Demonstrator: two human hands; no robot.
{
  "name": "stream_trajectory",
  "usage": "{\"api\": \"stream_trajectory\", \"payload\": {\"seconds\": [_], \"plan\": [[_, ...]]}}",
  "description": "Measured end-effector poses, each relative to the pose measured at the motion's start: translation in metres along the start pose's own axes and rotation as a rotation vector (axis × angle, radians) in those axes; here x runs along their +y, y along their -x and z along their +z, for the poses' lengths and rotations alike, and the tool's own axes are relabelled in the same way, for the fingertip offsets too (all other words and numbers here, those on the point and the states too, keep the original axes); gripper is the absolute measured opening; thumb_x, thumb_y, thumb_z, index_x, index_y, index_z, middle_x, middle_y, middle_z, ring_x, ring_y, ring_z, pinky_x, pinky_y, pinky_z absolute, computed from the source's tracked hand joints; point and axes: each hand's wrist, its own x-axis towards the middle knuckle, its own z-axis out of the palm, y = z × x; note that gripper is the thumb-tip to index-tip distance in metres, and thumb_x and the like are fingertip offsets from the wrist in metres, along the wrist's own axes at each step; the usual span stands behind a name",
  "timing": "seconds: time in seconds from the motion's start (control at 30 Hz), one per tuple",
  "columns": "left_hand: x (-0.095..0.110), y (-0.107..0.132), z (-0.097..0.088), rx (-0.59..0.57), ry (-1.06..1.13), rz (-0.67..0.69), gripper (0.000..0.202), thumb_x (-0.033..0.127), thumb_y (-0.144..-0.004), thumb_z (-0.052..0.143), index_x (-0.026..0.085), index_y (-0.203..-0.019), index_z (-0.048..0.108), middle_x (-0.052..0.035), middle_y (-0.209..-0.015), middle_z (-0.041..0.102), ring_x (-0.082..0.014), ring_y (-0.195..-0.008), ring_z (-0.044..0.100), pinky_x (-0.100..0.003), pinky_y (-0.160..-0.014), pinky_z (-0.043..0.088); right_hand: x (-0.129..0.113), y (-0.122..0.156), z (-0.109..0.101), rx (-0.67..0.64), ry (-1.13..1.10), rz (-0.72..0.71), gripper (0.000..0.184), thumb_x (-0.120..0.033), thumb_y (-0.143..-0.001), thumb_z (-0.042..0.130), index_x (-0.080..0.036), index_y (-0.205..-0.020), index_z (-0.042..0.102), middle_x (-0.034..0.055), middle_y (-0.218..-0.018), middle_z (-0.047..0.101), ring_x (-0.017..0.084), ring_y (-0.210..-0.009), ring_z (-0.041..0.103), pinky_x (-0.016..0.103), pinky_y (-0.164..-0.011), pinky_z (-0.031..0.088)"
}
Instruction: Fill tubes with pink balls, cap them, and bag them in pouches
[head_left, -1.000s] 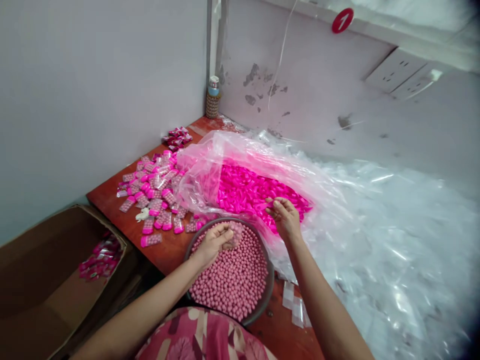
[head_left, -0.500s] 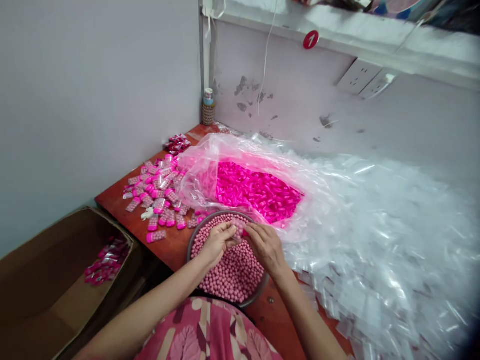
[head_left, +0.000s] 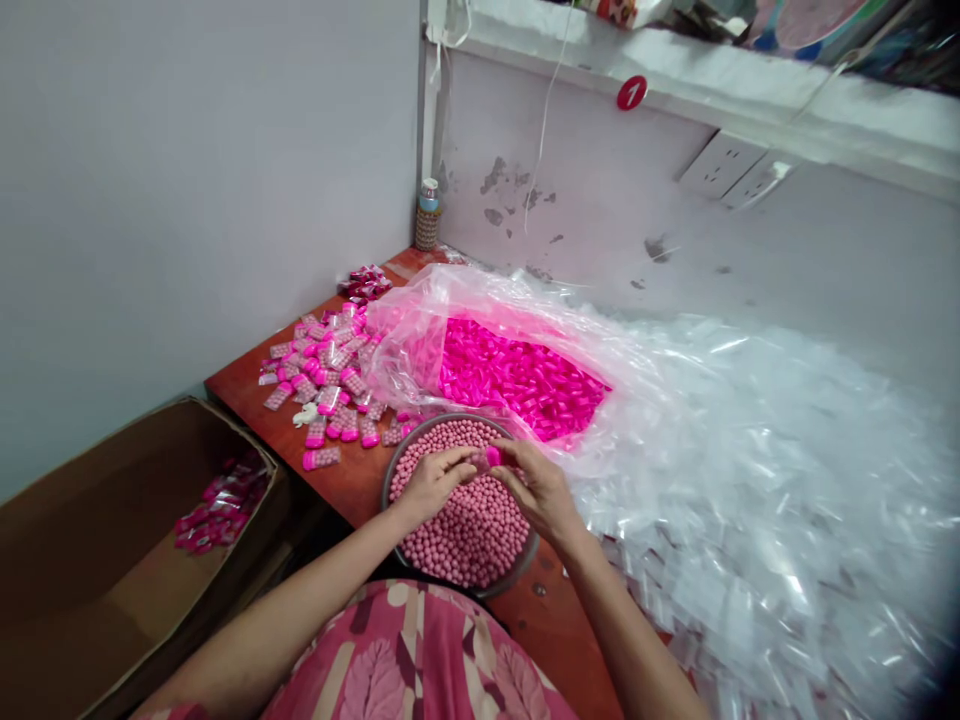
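Observation:
Both my hands meet over a round metal bowl [head_left: 525, 553] full of small pink balls [head_left: 461, 520]. My left hand [head_left: 433, 480] pinches a small clear packet [head_left: 480, 460] filled with pink balls. My right hand [head_left: 536, 487] pinches a bright pink cap [head_left: 493, 456] at the packet's end. Behind the bowl lies an open clear plastic bag [head_left: 420, 320] holding a heap of pink caps [head_left: 517, 375].
Several finished packets with pink caps [head_left: 322, 380] lie on the red-brown table [head_left: 247, 380] at left. A cardboard box [head_left: 112, 560] at lower left holds more. A big heap of clear plastic sleeves [head_left: 750, 480] covers the right. A small bottle [head_left: 428, 213] stands in the wall corner.
My right hand came back from the pink cap heap to meet my left hand over the bowl, now bringing a cap to the packet. The view has shifted slightly.

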Motion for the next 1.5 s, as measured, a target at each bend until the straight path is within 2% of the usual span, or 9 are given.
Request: {"api": "stream_trajectory", "payload": {"seconds": [0.27,0.5,0.6,0.67,0.83,1.0,1.1,1.23,1.5], "plan": [[0.007,0.006,-0.007,-0.005,-0.243,0.123,0.023,0.027,-0.078,0.052,0.018,-0.095,0.065,-0.004,-0.089,0.067,-0.0162,-0.081,0.06,-0.025,-0.074,0.044,-0.003,0.005,0.012,-0.089,0.066,-0.082,0.025,-0.02,-0.084,0.047,-0.021,-0.108,0.049,0.0071,-0.086,0.057,0.019,-0.079,0.055,0.031,-0.069,0.046],[0.005,0.008,-0.011,-0.149,-0.351,0.083,0.02,0.029,-0.077,0.052,0.02,-0.087,0.068,-0.0039,-0.083,0.067,-0.0166,-0.08,0.059,-0.025,-0.075,0.041,0.005,0.022,0.024,-0.106,0.014,-0.069,0.028,-0.02,-0.083,0.046,-0.021,-0.11,0.049,0.0067,-0.078,0.056,0.02,-0.072,0.056,0.032,-0.062,0.047],[-0.002,0.009,-0.01,-0.078,-0.193,-0.025,0.022,0.031,-0.075,0.054,0.018,-0.086,0.068,-0.0043,-0.079,0.067,-0.0167,-0.075,0.059,-0.025,-0.071,0.041,0.008,0.017,0.026,-0.079,-0.132,0.041,0.026,-0.025,-0.079,0.054,-0.022,-0.104,0.056,0.0073,-0.084,0.06,0.022,-0.079,0.058,0.035,-0.07,0.047],[-0.005,0.008,-0.008,-0.026,0.014,-0.105,0.028,0.034,-0.074,0.056,0.015,-0.09,0.067,-0.0054,-0.078,0.066,-0.0165,-0.071,0.058,-0.026,-0.067,0.042,0.008,0.012,0.025,-0.073,-0.315,0.199,0.025,-0.029,-0.077,0.057,-0.023,-0.101,0.059,0.0069,-0.09,0.062,0.023,-0.084,0.059,0.038,-0.076,0.046],[-0.003,0.006,-0.01,0.085,0.432,-0.165,0.036,0.036,-0.072,0.059,0.011,-0.098,0.064,-0.0072,-0.081,0.064,-0.0145,-0.066,0.057,-0.027,-0.066,0.043,0.007,0.014,0.026,-0.016,-1.043,0.512,0.036,-0.039,-0.073,0.061,-0.027,-0.107,0.056,0.0059,-0.099,0.063,0.023,-0.086,0.061,0.044,-0.083,0.044],[0.003,0.008,-0.017,0.012,0.176,-0.076,0.033,0.036,-0.073,0.058,0.014,-0.096,0.066,-0.0073,-0.086,0.066,-0.0187,-0.078,0.057,-0.03,-0.074,0.042,0.009,0.015,0.035,0.105,-1.259,0.601,0.024,-0.036,-0.069,0.066,-0.026,-0.09,0.063,0.0037,-0.089,0.066,0.023,-0.086,0.062,0.045,-0.082,0.045],[0.003,0.009,-0.016,-0.025,-0.027,0.037,0.027,0.032,-0.075,0.057,0.018,-0.095,0.067,-0.0066,-0.092,0.065,-0.0201,-0.09,0.055,-0.031,-0.084,0.04,0.005,0.01,0.037,-0.033,-1.27,0.624,0.026,-0.04,-0.072,0.061,-0.024,-0.093,0.063,0.0055,-0.092,0.065,0.024,-0.089,0.06,0.045,-0.078,0.047],[0.001,0.012,-0.013,0.005,-0.081,0.113,0.024,0.027,-0.076,0.056,0.019,-0.096,0.067,-0.0073,-0.101,0.06,-0.0193,-0.098,0.052,-0.031,-0.089,0.037,-0.005,0.006,0.04,-0.218,-1.26,0.698,0.027,-0.042,-0.076,0.053,-0.022,-0.091,0.063,0.0068,-0.084,0.067,0.023,-0.085,0.061,0.045,-0.073,0.048],[0.001,0.017,-0.019,-0.005,-0.15,0.119,0.023,0.027,-0.078,0.053,0.02,-0.095,0.066,-0.0075,-0.1,0.061,-0.0196,-0.098,0.052,-0.034,-0.09,0.037,-0.015,0.007,0.067,-0.071,-1.359,0.736,0.022,-0.037,-0.074,0.055,-0.02,-0.086,0.062,0.0058,-0.088,0.066,0.022,-0.083,0.061,0.04,-0.07,0.05]]}}
